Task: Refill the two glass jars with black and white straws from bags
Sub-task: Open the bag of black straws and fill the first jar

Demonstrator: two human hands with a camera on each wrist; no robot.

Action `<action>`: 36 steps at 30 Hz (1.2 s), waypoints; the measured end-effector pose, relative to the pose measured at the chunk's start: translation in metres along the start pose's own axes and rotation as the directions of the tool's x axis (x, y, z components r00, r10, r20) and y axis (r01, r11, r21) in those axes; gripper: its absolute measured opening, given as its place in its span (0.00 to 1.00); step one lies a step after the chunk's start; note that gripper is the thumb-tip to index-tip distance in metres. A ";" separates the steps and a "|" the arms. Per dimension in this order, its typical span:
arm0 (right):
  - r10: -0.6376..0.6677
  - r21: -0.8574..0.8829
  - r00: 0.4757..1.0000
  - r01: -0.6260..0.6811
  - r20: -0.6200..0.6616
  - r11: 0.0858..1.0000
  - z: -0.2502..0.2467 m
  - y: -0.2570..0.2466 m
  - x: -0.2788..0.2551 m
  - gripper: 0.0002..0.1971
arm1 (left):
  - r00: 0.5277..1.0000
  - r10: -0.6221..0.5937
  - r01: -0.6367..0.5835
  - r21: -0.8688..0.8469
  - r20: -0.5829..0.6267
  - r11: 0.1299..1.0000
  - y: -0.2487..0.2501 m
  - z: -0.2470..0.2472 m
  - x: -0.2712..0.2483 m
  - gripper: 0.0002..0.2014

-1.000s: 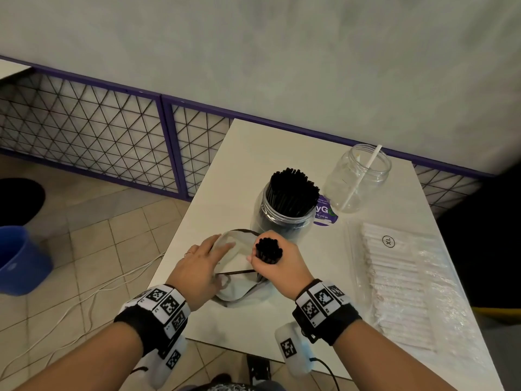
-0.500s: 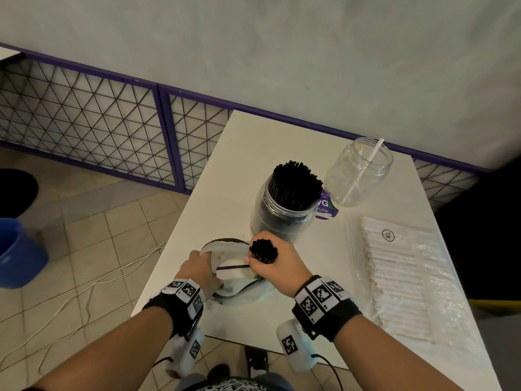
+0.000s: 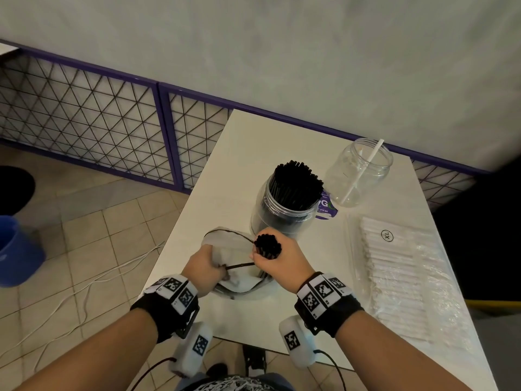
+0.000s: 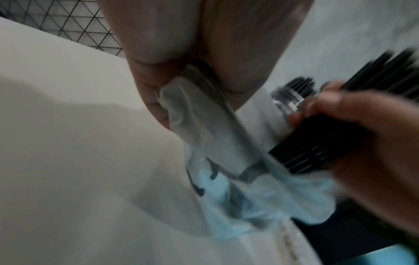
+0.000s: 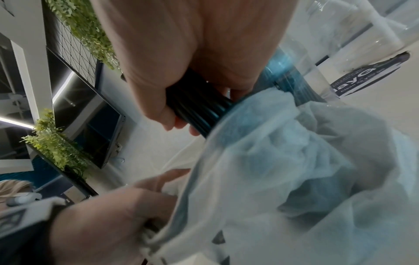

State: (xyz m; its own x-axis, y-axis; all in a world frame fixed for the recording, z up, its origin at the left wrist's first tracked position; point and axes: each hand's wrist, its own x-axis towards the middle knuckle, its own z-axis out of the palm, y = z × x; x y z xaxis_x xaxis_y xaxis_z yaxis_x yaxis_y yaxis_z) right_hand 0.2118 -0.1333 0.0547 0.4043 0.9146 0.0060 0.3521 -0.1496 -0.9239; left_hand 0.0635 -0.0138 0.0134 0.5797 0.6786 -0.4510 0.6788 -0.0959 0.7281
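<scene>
On white table (image 3: 225,170) by purple fence (image 3: 112,108), both hands clutch: bag (image 3: 234,280), straws (image 3: 267,245)

Near jar (image 3: 284,210) packed tight with upright black straws (image 3: 297,183), far jar (image 3: 359,172) clear with one white straw (image 3: 362,170) leaning inside. Thin clear bag (image 3: 236,266) crumpled at the desk's near edge, a black bundle (image 3: 267,246) standing upright out of it. Bag of white straws (image 3: 400,280) lying flat on the right, unopened, marked XL.
</scene>
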 end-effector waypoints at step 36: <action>-0.061 0.069 0.966 0.045 0.250 0.997 -0.024 -0.026 -0.012 0.11 | 0.996 0.076 -0.048 -0.491 0.037 0.870 0.049 -0.007 -0.019 0.28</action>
State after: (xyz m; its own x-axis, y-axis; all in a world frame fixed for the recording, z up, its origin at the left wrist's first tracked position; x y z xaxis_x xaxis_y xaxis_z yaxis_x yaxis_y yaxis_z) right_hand 0.2176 -0.1497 0.0875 0.1586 0.9868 -0.0338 0.3106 -0.0823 -0.9470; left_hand 0.0829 -0.0260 0.0617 0.6457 0.6420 -0.4134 0.3414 0.2415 0.9084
